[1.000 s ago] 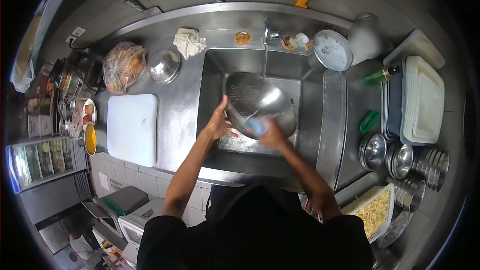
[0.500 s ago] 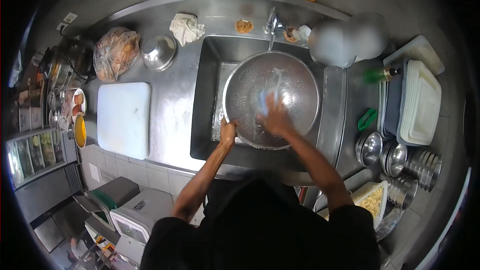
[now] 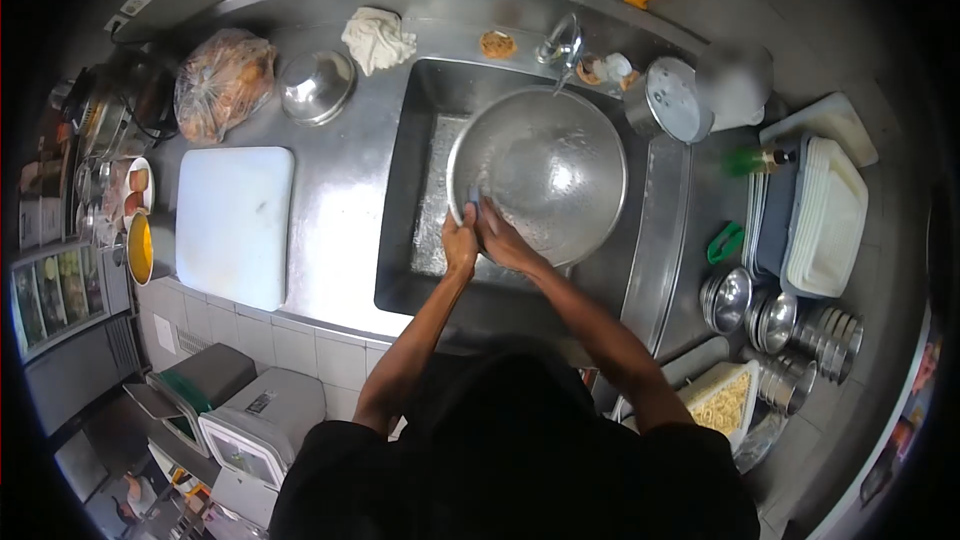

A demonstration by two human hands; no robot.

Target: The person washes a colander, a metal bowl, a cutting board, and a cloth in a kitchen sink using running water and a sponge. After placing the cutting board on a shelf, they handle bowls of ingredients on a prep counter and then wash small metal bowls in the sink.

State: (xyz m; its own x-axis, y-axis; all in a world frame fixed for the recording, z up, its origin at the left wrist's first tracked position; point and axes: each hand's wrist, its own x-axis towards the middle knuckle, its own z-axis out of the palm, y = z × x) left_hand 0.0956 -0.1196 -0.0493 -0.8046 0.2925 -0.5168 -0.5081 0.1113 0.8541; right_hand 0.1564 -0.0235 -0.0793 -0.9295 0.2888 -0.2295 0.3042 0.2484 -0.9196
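A large round metal colander (image 3: 550,160) stands in the sink (image 3: 400,210) beneath the tap (image 3: 566,45); its surface looks wet, and the holes are blurred now. My left hand (image 3: 460,244) is closed on the colander's near-left rim. Just inside that rim, my right hand (image 3: 508,243) presses a small bluish sponge (image 3: 473,200) against the wall, close beside the left hand. Fingers hide part of the sponge.
Left of the sink are a white cutting board (image 3: 235,228), an upturned metal bowl (image 3: 316,88), a cloth (image 3: 378,40) and a plastic bag (image 3: 225,86). On the right stand pots (image 3: 680,105), a green bottle (image 3: 755,161), stacked trays (image 3: 830,220) and metal bowls (image 3: 733,298).
My right hand has moved with the sponge from the colander's middle to its near-left rim. The left hand still grips the rim. The colander has shifted slightly within the sink.
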